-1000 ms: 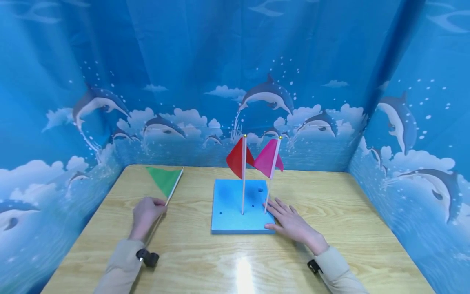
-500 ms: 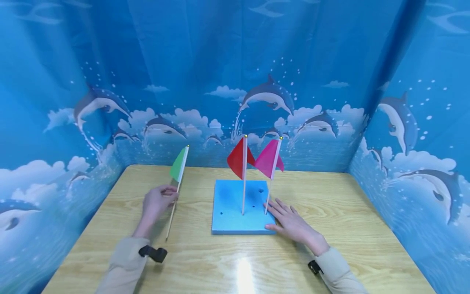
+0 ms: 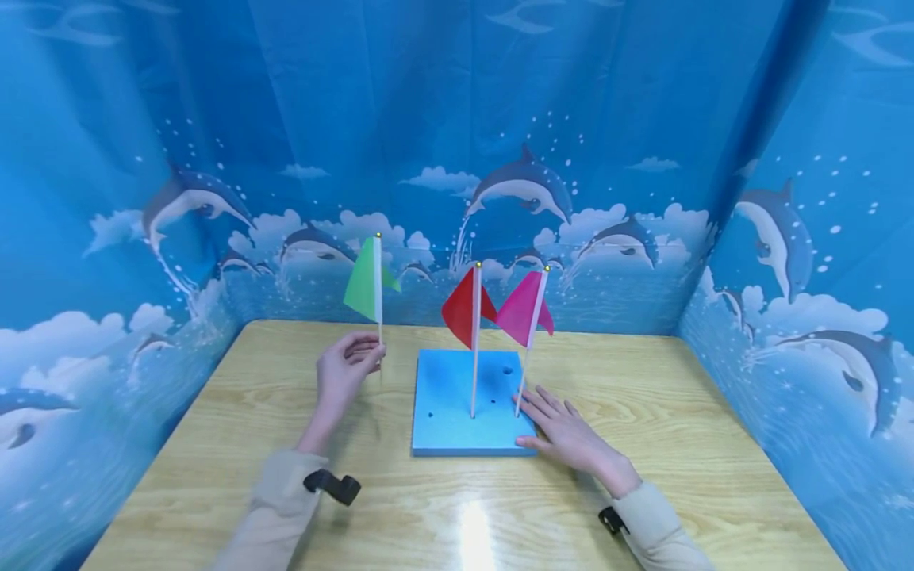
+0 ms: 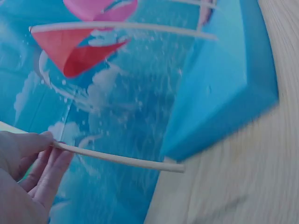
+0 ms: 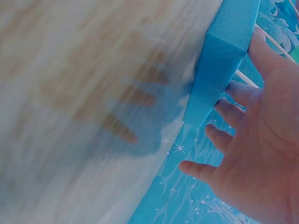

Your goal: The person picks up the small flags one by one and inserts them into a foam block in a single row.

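Observation:
My left hand [image 3: 346, 369] pinches the thin stick of a green flag [image 3: 366, 281], which stands nearly upright left of the blue foam block [image 3: 446, 436]. In the left wrist view the bare lower end of the stick [image 4: 121, 160] is off the table, close to the block's corner. A red flag [image 3: 460, 309] and a pink flag [image 3: 520, 309] stand with their sticks in the block, the pink one leaning right. My right hand [image 3: 571, 440] rests on the block's right edge with fingers spread, beside the pink flag's stick.
The block has several holes in its top, such as a front left hole [image 3: 431, 415] and a larger back right hole [image 3: 507, 370]. It sits on a wooden table [image 3: 621, 381]. A blue dolphin curtain [image 3: 400, 103] surrounds the table's back and sides.
My left hand has lifted the green flag off the table, turned it from lying slanted to nearly upright, and moved right and away from me. My right hand and the block stay still.

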`<state>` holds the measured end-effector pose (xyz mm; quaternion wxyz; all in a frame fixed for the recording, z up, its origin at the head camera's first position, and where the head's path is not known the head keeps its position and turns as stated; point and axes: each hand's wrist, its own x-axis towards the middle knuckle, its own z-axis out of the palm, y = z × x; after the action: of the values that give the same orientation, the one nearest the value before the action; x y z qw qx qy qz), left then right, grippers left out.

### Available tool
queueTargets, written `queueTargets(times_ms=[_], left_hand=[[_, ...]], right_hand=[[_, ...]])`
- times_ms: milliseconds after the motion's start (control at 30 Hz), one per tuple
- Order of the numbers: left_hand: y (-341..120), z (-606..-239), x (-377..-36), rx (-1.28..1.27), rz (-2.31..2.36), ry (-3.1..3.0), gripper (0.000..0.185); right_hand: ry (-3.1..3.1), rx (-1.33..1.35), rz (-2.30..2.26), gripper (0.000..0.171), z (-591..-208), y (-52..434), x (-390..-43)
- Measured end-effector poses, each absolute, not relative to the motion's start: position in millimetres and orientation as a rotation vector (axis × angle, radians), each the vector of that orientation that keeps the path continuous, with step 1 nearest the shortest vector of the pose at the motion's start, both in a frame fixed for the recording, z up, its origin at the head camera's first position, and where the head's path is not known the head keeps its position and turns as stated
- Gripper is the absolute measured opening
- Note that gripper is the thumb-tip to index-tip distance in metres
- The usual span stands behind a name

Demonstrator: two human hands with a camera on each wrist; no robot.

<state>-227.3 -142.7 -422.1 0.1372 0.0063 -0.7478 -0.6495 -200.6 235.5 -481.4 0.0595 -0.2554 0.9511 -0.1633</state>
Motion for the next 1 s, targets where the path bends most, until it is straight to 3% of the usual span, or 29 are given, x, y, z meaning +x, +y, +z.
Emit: queueTargets(times_ms=[667, 1000], left_hand=[[-87, -440, -233, -0.151, -1.995, -1.880, 0.024], [-77, -419, -213, -0.151, -1.957, -1.939, 0.019]], right_hand=[[2.883, -0.783, -0.513, 0.075, -482, 234, -200], [2.889, -0.799, -0.509, 0.074, -481, 234, -200]])
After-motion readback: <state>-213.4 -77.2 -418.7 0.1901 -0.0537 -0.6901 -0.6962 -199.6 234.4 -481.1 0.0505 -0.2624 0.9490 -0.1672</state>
